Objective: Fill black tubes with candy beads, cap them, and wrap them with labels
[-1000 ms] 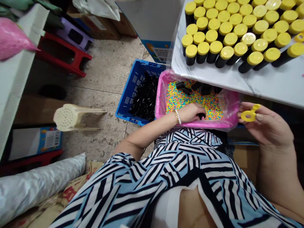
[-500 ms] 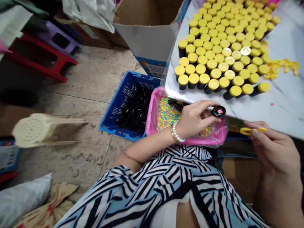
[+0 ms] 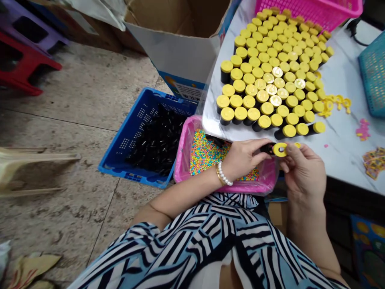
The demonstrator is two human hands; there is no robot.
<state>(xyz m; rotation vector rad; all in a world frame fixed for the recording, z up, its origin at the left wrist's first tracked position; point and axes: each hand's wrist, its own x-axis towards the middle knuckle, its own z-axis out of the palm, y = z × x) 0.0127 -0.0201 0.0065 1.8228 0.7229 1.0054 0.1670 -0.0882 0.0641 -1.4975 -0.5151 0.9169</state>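
Between the thumb and fingers of my left hand (image 3: 242,160) is a small black tube (image 3: 267,149), held over the right end of a pink basin (image 3: 180,168). Colourful little beads (image 3: 201,156) fill part of that basin, and black tubes (image 3: 215,140) lie on them. My right hand (image 3: 303,164) pinches a yellow plastic ring piece (image 3: 280,149) by its narrow end. The ring is at the mouth of the black tube; whether it touches I cannot tell. On the table (image 3: 345,160) stand many black tubes with yellow caps (image 3: 264,121), packed closely.
Loose yellow ring pieces (image 3: 338,102) lie beside the capped tubes. A pink basket (image 3: 339,10) and a teal basket (image 3: 373,76) stand on the table. On the floor, a blue crate (image 3: 120,160) holds black tubes, near a large open carton (image 3: 180,56) and a red stool (image 3: 27,60).
My right hand has moved left, bringing the yellow ring piece up to the black tube in my left hand. The view has shifted right, showing the teal basket.
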